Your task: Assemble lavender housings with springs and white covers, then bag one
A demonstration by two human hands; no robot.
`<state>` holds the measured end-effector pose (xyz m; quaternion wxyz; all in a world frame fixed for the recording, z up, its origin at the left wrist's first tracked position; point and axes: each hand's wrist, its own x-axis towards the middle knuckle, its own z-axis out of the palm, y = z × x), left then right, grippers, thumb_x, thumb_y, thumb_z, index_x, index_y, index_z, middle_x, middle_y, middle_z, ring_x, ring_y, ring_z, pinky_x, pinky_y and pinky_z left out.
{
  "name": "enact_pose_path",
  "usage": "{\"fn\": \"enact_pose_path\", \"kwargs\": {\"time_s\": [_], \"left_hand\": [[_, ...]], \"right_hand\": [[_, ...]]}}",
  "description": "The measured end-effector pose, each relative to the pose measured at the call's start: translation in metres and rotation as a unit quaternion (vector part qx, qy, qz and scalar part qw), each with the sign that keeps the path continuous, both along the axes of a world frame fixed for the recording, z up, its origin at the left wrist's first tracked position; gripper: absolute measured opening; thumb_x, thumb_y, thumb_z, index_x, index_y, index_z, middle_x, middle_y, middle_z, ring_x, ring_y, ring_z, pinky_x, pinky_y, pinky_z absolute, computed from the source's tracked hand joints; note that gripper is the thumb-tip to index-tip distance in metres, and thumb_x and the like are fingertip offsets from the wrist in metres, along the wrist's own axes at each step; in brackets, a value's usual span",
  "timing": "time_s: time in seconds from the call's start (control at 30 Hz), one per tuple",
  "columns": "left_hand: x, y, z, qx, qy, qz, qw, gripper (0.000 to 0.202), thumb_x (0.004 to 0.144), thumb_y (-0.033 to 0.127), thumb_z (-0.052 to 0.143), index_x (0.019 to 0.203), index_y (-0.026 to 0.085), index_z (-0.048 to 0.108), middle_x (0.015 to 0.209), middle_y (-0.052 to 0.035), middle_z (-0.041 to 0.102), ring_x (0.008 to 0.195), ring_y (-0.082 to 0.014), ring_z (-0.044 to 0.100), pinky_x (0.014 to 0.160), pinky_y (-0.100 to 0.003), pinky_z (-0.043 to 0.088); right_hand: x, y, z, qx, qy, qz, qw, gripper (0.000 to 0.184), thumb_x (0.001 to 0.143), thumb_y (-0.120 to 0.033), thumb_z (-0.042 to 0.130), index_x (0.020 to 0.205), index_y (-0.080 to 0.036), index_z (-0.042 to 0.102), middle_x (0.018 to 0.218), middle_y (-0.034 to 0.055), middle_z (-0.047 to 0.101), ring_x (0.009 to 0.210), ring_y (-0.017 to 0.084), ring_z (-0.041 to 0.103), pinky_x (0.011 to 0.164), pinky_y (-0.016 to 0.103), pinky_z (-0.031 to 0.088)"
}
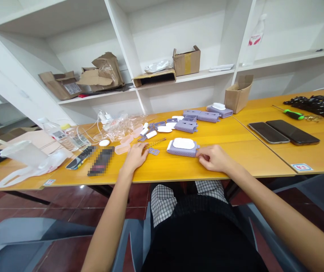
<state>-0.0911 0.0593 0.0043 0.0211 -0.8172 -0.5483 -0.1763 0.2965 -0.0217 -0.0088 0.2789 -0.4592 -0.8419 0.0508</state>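
Observation:
A purple plastic housing [183, 152] with a white oval pad [183, 143] on top lies on the table before me. My right hand [214, 158] is at its right end, fingers curled and the fingertips pinching the edge. My left hand [135, 156] rests on the table to the left, fingers loosely apart and holding nothing that I can see. Beside its fingertips are a coil spring [157, 142] and a small flat purple piece [154, 152]. Past them lie several white rollers [151, 134], small purple parts and pale pink covers [122, 148].
More purple housings [190, 126] stand farther back, near a cardboard box [239, 94]. Phones [292, 132] and a green-handled screwdriver [293, 114] lie right. At left are a phone [80, 157], a pixelated dark object [101, 161], bottles [58, 135] and a plastic bag [28, 170].

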Motion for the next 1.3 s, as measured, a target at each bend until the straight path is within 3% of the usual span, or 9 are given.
{"fn": "enact_pose_path", "kwargs": {"time_s": [0.13,0.27,0.43,0.6,0.73,0.83,1.03,1.17,1.3], "left_hand": [[0.007,-0.002,0.003,0.015,-0.007,-0.005,1.000,0.043,0.100,0.033,0.051,0.135,0.014,0.069,0.127,-0.0166,0.074,0.118,-0.0328,0.069,0.110,-0.049,0.053],[0.010,-0.002,0.005,0.018,-0.061,0.006,0.998,0.042,0.097,0.035,0.057,0.132,0.016,0.071,0.117,-0.0135,0.078,0.106,-0.0315,0.073,0.102,-0.049,0.057],[0.016,-0.015,0.020,0.027,-0.241,-0.002,0.970,0.040,0.093,0.040,0.065,0.126,0.019,0.073,0.108,-0.0102,0.080,0.095,-0.0256,0.075,0.090,-0.043,0.062],[0.032,-0.047,0.041,-0.116,-0.245,-0.150,0.951,0.037,0.088,0.046,0.075,0.117,0.022,0.077,0.116,-0.0088,0.081,0.101,-0.0248,0.075,0.096,-0.044,0.060],[0.061,-0.066,0.043,-0.155,-0.193,-0.225,0.942,0.035,0.087,0.044,0.080,0.116,0.024,0.079,0.110,-0.0060,0.082,0.100,-0.0246,0.075,0.099,-0.044,0.058],[0.082,-0.068,0.032,-0.155,-0.152,-0.277,0.936,0.034,0.091,0.041,0.079,0.122,0.026,0.077,0.118,-0.0062,0.080,0.109,-0.0257,0.074,0.106,-0.046,0.054],[0.118,-0.036,0.013,0.003,-0.260,-0.113,0.959,0.050,0.098,0.045,0.067,0.142,0.022,0.060,0.147,-0.0146,0.062,0.132,-0.0310,0.063,0.113,-0.053,0.050],[0.141,-0.008,0.014,0.001,-0.169,-0.105,0.980,0.076,0.087,0.051,0.079,0.151,0.021,0.050,0.158,-0.0183,0.050,0.147,-0.0399,0.049,0.123,-0.059,0.040],[0.142,0.014,0.012,-0.017,-0.136,-0.089,0.987,0.076,0.085,0.044,0.080,0.151,0.022,0.049,0.152,-0.0175,0.055,0.139,-0.0401,0.056,0.118,-0.057,0.045]], "right_hand": [[-0.014,-0.005,0.004,-0.028,-0.039,0.007,0.999,0.040,0.092,-0.031,0.055,0.124,-0.026,0.081,0.090,0.0042,0.083,0.077,0.023,0.074,0.076,0.037,0.053],[-0.029,0.001,0.009,-0.051,-0.135,-0.102,0.984,0.054,0.099,-0.042,0.050,0.147,-0.024,0.068,0.100,0.0125,0.083,0.088,0.033,0.077,0.079,0.045,0.055],[-0.030,0.004,0.013,-0.073,-0.133,-0.116,0.982,0.047,0.099,-0.045,0.052,0.135,-0.024,0.076,0.097,0.0120,0.083,0.089,0.032,0.077,0.078,0.043,0.055],[-0.037,-0.003,0.018,-0.173,0.062,-0.013,0.983,0.056,0.096,-0.054,0.062,0.138,-0.018,0.072,0.078,0.0040,0.076,0.069,0.022,0.068,0.068,0.036,0.051],[-0.058,-0.004,0.013,-0.261,0.290,0.114,0.914,0.059,0.095,-0.054,0.064,0.140,-0.017,0.067,0.074,-0.0003,0.069,0.058,0.015,0.058,0.058,0.030,0.047],[-0.064,-0.001,0.008,-0.265,0.400,0.115,0.870,0.046,0.094,-0.059,0.063,0.109,-0.019,0.077,0.065,-0.0018,0.062,0.054,0.014,0.055,0.055,0.029,0.045],[-0.029,0.002,0.010,-0.251,0.437,0.013,0.864,0.046,0.090,-0.065,0.065,0.083,-0.020,0.074,0.065,0.0000,0.059,0.053,0.014,0.052,0.052,0.030,0.040],[-0.014,0.004,0.005,-0.212,0.407,-0.007,0.888,0.032,0.074,-0.048,0.083,0.081,-0.022,0.066,0.067,-0.0018,0.060,0.059,0.014,0.051,0.057,0.031,0.041],[-0.016,0.008,-0.005,-0.184,0.386,-0.005,0.904,0.024,0.073,-0.036,0.080,0.083,-0.023,0.062,0.064,-0.0051,0.054,0.059,0.014,0.046,0.058,0.030,0.037]]}}
